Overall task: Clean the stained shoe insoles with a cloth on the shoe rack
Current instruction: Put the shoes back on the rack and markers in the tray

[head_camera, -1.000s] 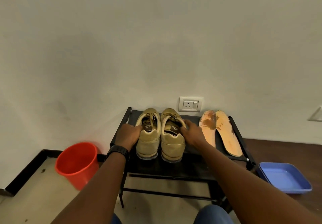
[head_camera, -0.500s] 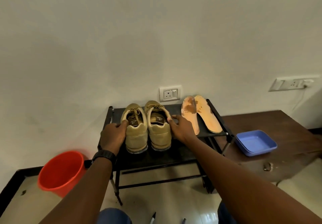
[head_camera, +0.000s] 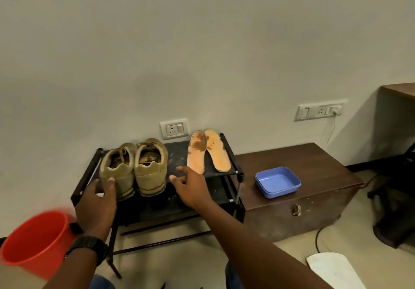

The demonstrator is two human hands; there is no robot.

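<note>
Two orange insoles lie side by side at the right end of the black shoe rack [head_camera: 233, 158]; the left insole [head_camera: 196, 151] carries large brown stains, the right insole [head_camera: 217, 151] smaller ones. A pair of tan shoes [head_camera: 134, 169] stands on the rack's left half, heels toward me. My left hand [head_camera: 97, 203] rests by the heel of the left shoe, thumb touching it, fingers apart. My right hand [head_camera: 190, 185] hovers open just right of the shoes, fingertips close to the stained insole's heel. A white cloth-like item [head_camera: 332, 268] lies on the floor at lower right.
A red bucket [head_camera: 33, 241] stands on the floor left of the rack. A blue tray [head_camera: 277, 182] sits on a low dark wooden chest [head_camera: 314, 172] right of the rack. Wall sockets [head_camera: 174, 129] are behind; a dark chair base is at far right.
Both hands have let go of the shoes' sides. My right hand moved right toward the insoles. The view swung right, showing the chest and the white item on the floor.
</note>
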